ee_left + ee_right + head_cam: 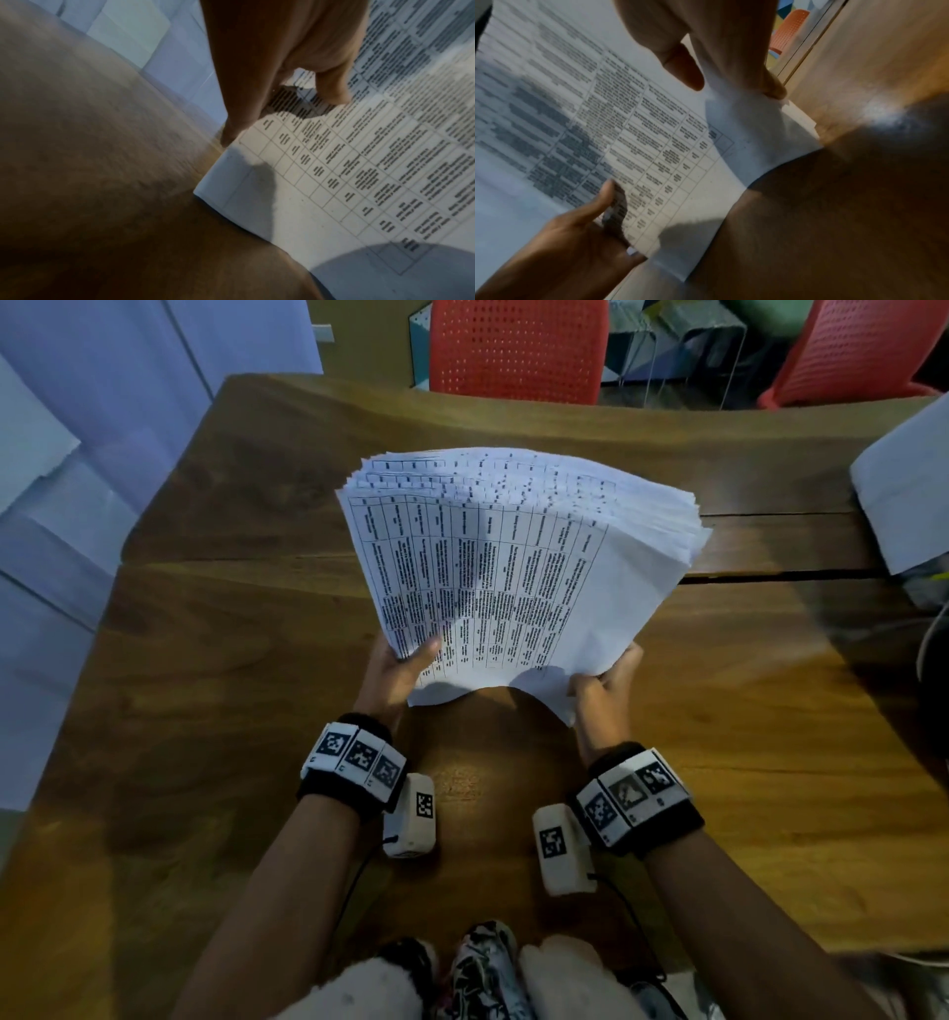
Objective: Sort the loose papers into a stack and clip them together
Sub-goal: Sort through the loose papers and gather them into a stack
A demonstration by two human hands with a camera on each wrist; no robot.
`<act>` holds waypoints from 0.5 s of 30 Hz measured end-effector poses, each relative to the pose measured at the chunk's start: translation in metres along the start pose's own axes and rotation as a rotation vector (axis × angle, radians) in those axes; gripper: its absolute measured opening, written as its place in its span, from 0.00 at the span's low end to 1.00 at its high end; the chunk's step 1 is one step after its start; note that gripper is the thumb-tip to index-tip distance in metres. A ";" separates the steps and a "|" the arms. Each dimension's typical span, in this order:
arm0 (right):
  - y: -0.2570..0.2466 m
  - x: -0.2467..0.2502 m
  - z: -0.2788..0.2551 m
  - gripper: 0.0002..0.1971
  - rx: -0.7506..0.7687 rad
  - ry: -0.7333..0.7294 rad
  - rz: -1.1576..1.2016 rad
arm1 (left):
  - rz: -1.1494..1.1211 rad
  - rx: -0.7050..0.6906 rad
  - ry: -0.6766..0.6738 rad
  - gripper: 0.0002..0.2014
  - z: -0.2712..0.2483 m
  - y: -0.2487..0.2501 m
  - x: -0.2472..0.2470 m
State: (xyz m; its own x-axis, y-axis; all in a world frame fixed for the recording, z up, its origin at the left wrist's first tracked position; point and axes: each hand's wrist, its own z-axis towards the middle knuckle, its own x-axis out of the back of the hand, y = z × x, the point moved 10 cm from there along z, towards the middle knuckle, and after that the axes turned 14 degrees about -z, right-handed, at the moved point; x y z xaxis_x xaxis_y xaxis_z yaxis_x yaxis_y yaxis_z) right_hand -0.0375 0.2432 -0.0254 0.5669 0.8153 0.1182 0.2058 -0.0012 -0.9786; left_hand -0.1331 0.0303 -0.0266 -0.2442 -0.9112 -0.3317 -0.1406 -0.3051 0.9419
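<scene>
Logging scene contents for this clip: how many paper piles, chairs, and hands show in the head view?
Paper piles: 2, the held stack and a pile at the right edge
Red chairs: 2
Hands: 2, left hand, right hand
Total: 6

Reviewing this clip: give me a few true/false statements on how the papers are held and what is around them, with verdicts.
1. Both hands grip the paper stack. True: the left hand and right hand hold its near corners.
2. The sheets are squared flush. False: their far edges are fanned out.
3. A clip is fastened on the stack. False: none shows in any view.
4. The top sheet carries a printed table. True.
5. Red chairs stand beyond the wooden table. True.
</scene>
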 end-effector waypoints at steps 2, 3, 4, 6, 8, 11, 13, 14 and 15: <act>0.004 -0.003 -0.005 0.25 0.005 0.027 -0.024 | 0.032 -0.040 0.004 0.30 -0.001 0.001 -0.001; 0.005 -0.004 -0.006 0.25 0.005 0.031 -0.037 | 0.029 -0.049 0.012 0.31 -0.002 0.002 -0.001; 0.006 -0.004 -0.007 0.25 0.000 0.035 -0.042 | 0.024 -0.047 0.022 0.30 0.000 0.001 0.001; 0.002 0.001 -0.002 0.25 0.011 0.051 -0.058 | 0.024 -0.031 0.037 0.30 0.001 0.002 0.006; -0.004 0.010 0.007 0.23 0.026 0.067 -0.111 | 0.026 0.021 0.008 0.32 0.003 0.000 0.006; -0.014 0.014 0.020 0.19 0.016 0.040 -0.160 | 0.104 0.099 -0.092 0.24 0.010 -0.003 -0.001; -0.022 0.010 0.022 0.21 0.035 0.006 -0.157 | 0.152 0.100 -0.119 0.20 0.013 0.000 -0.005; -0.028 0.009 0.021 0.21 0.050 -0.009 -0.153 | 0.164 0.073 -0.137 0.19 0.014 0.007 -0.008; -0.033 0.008 0.021 0.21 0.068 -0.019 -0.144 | 0.172 0.036 -0.161 0.18 0.013 0.016 -0.013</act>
State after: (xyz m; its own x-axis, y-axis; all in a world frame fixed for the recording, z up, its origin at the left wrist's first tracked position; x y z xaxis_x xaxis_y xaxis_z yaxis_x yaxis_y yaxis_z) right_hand -0.0565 0.2623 0.0047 0.5204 0.8147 0.2557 0.2289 0.1554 -0.9610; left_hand -0.1447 0.0408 -0.0076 -0.4169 -0.8923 -0.1736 -0.1168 -0.1368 0.9837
